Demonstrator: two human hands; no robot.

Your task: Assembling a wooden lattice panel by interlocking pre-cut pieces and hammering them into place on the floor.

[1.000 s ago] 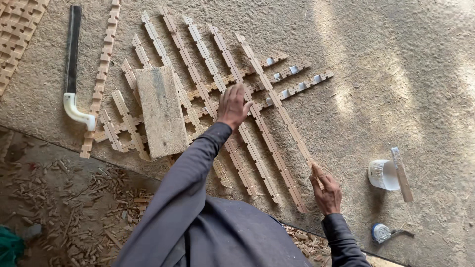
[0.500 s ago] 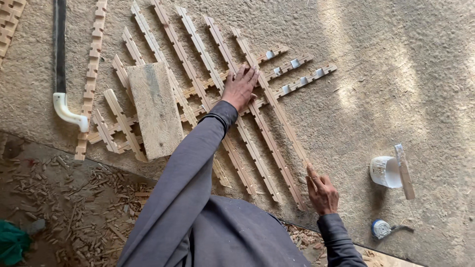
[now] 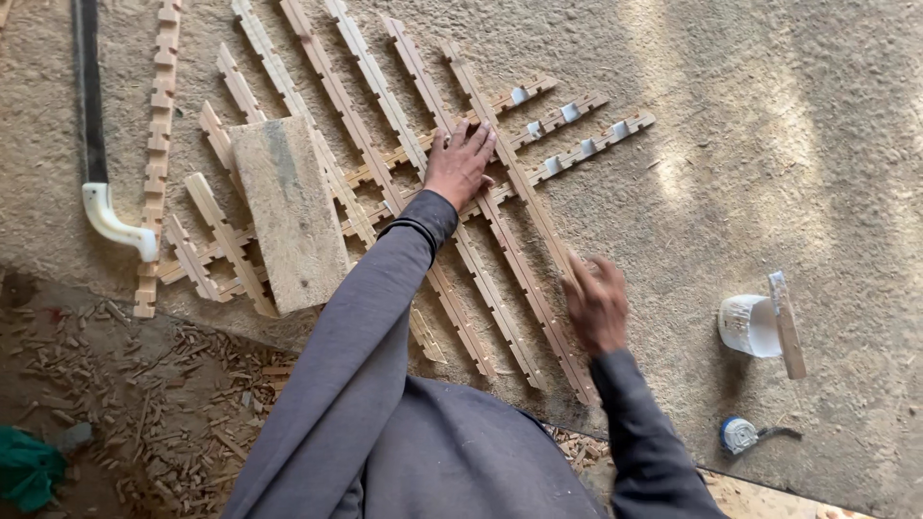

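Note:
A lattice of notched wooden slats (image 3: pixel 385 106) lies flat on the rough grey floor. My left hand (image 3: pixel 460 163) presses palm-down on its middle, fingers spread, where short cross slats (image 3: pixel 577 130) with white dabs in their notches meet the long slats. My right hand (image 3: pixel 596 306) is blurred with motion, over the lower part of the rightmost long slat (image 3: pixel 524 202), near its end. Whether it grips that slat I cannot make out. Grey sleeves cover both my arms.
A flat wooden board (image 3: pixel 288 211) rests on the lattice's left side. A black pipe with a white elbow (image 3: pixel 115 223) and a loose notched slat (image 3: pixel 159 135) lie further left. A white cup with a stick (image 3: pixel 755 325) and a small round blue-white object (image 3: pixel 738 434) sit right. Wood shavings (image 3: pixel 144 384) cover the lower left.
My right hand has moved up along the rightmost slat from its lower end. My left hand stays pressed on the lattice's middle. The view has shifted slightly.

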